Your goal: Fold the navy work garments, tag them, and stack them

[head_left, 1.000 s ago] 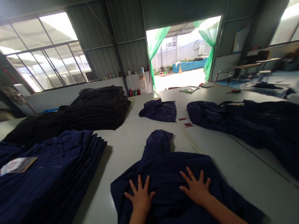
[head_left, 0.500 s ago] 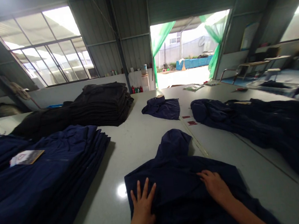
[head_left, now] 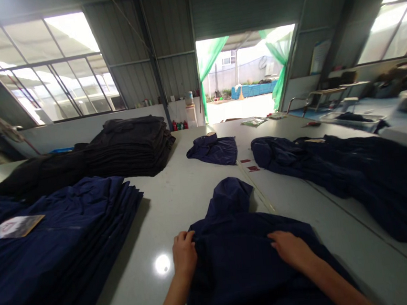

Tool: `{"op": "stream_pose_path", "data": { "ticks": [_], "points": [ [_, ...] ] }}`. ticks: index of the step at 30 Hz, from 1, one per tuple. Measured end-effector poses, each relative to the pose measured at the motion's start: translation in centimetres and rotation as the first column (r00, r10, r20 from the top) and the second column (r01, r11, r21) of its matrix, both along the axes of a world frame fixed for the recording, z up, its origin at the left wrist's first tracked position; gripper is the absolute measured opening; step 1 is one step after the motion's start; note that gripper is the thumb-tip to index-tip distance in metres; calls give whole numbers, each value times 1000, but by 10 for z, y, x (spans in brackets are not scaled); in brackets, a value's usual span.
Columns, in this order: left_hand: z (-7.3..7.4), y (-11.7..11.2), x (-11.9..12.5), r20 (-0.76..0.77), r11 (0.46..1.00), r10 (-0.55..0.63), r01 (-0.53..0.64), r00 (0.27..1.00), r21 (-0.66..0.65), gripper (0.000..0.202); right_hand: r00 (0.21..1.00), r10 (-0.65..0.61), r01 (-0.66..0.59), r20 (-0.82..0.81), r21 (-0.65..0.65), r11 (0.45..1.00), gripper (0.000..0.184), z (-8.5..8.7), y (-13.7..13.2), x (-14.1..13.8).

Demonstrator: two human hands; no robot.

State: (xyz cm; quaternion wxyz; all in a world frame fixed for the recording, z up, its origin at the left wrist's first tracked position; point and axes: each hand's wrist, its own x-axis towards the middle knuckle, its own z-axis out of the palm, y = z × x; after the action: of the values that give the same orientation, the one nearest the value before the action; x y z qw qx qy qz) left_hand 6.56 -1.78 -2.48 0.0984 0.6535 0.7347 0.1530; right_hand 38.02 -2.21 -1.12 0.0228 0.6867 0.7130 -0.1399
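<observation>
Left hand, right hand (both curled)

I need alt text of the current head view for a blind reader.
A person's left hand touches the left edge of a dark blue hooded garment on a pale table, while the right hand touches its upper part. Stacked blue garments and a black stack lie to the left; beyond the table, green curtains frame a bright doorway.
</observation>
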Motion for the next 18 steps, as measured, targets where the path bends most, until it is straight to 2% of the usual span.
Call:
{"op": "stream_pose_path", "data": {
  "ticks": [2, 5, 7, 9, 12, 14, 16, 17, 18],
  "points": [
    [-6, 15, 2, -25, 994, 100, -101, 995, -50, 57, 986, 113, -105, -120, 72, 992, 38, -10, 14, -22],
    [-16, 27, -2, 64, 937, 276, -253, 959, -241, 80, 970, 159, -124, -181, 189, 974, 39, -17, 46, -51],
    [-22, 27, -5, 145, 911, 296, -234, 944, -339, 77, 967, 165, -117, -195, 235, 965, 45, -16, 71, -71],
    [-26, 20, -7, 192, 923, 228, -149, 955, -355, 58, 962, 199, -147, -187, 257, 955, 56, -14, 92, -93],
    [-24, 7, -8, 262, 948, 100, -12, 960, -318, 32, 966, 219, -200, -139, 135, 970, 69, -15, 114, -127],
    [-15, 3, -13, 292, 962, 62, 21, 954, -272, 22, 971, 206, -204, -118, 27, 978, 59, -16, 124, -142],
    [-3, 6, -24, 332, 987, 117, -73, 936, -142, 20, 970, 209, -208, -126, 18, 978, 45, -13, 133, -150],
    [3, 10, -31, 355, 986, 166, -164, 920, -34, 23, 966, 218, -215, -136, 41, 976, 43, -9, 138, -152],
    [8, 15, -38, 372, 961, 213, -263, 904, 89, 28, 961, 232, -224, -148, 72, 972, 45, -5, 143, -153]
  ]
}}
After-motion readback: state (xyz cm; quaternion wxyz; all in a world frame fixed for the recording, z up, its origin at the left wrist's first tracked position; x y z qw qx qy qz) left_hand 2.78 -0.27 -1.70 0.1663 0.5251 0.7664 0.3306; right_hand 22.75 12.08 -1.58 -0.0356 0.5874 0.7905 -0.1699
